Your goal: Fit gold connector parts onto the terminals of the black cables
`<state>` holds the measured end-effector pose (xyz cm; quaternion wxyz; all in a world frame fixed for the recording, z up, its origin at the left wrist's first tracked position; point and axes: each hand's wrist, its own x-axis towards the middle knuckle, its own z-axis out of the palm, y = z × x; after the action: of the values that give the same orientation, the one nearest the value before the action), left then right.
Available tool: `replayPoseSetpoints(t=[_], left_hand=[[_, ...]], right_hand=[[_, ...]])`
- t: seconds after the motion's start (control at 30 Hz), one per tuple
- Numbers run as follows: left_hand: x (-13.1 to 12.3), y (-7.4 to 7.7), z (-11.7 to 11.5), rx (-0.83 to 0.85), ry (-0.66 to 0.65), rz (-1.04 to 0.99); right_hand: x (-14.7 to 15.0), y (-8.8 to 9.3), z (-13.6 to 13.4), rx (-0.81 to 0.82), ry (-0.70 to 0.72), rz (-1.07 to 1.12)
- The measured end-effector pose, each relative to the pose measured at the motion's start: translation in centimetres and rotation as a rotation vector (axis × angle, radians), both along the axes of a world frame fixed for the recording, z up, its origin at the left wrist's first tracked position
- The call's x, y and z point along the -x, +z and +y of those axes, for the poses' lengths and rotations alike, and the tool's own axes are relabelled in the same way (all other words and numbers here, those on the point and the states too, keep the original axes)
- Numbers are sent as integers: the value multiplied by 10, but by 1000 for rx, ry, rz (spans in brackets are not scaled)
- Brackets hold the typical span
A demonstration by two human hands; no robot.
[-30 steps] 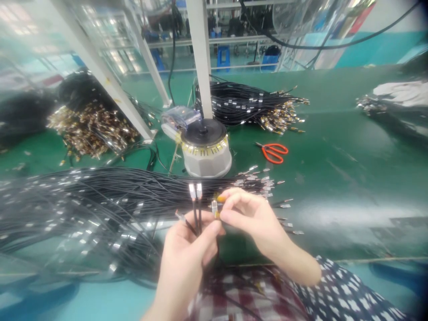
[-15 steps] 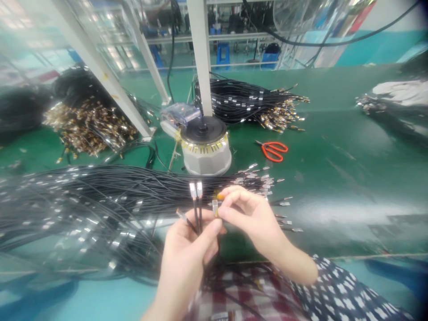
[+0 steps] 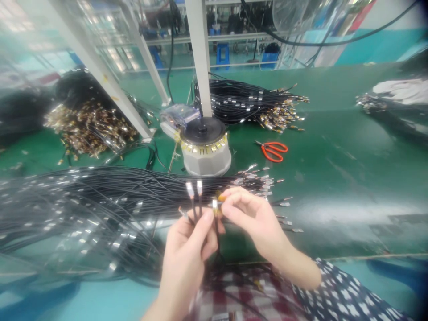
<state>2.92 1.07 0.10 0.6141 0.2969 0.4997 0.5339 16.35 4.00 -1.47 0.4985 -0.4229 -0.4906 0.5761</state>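
Thin black cables with silvery metal connectors (image 3: pixel 190 190) stick up out of my left hand (image 3: pixel 189 238), its thumb and fingers closed around them. One more connector (image 3: pixel 214 204), with a bit of yellow tape at its base, stands between both hands. At its right side my right hand (image 3: pixel 249 211) has thumb and forefinger pinched together, seemingly on the tape; the fingers partly hide it. Something orange-yellow covers one right fingertip. Behind the hands, a long bundle of black cables (image 3: pixel 110 183) lies across the green table (image 3: pixel 327 178).
A round white tape dispenser (image 3: pixel 207 160) with yellow strips around its rim stands beyond the cables. Orange-handled scissors (image 3: pixel 274 150) lie to its right. More cable bundles (image 3: pixel 240 100) rest behind, with a heap (image 3: pixel 93 127) at left. White posts (image 3: pixel 199 58) rise from the table.
My left thumb has drawn back left along the cables, and the two upright connectors have spread apart. My right fingertips have shifted slightly up and right beside the taped connector.
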Motion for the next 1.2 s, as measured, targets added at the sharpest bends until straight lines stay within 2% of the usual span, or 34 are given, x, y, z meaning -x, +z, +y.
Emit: replayPoseSetpoints(t=[0.17, 0.3, 0.53, 0.67, 0.93, 1.0, 1.2], left_hand=[[2, -1, 2, 101, 30, -18], [1, -3, 2, 81, 20, -44], [2, -7, 1, 43, -21, -50], [2, -8, 4, 40, -66, -63], [5, -8, 3, 89, 3, -36], [6, -8, 3, 77, -24, -30], [6, -7, 4, 65, -152, -85]], right_hand=[[1, 0, 0, -19, -31, 7], [4, 1, 1, -5, -38, 15], [3, -1, 4, 100, 77, 111], [5, -4, 5, 49, 72, 88], [3, 1, 2, -27, 3, -6], [0, 2, 5, 8, 37, 0], [-10, 1, 17, 148, 270, 157]])
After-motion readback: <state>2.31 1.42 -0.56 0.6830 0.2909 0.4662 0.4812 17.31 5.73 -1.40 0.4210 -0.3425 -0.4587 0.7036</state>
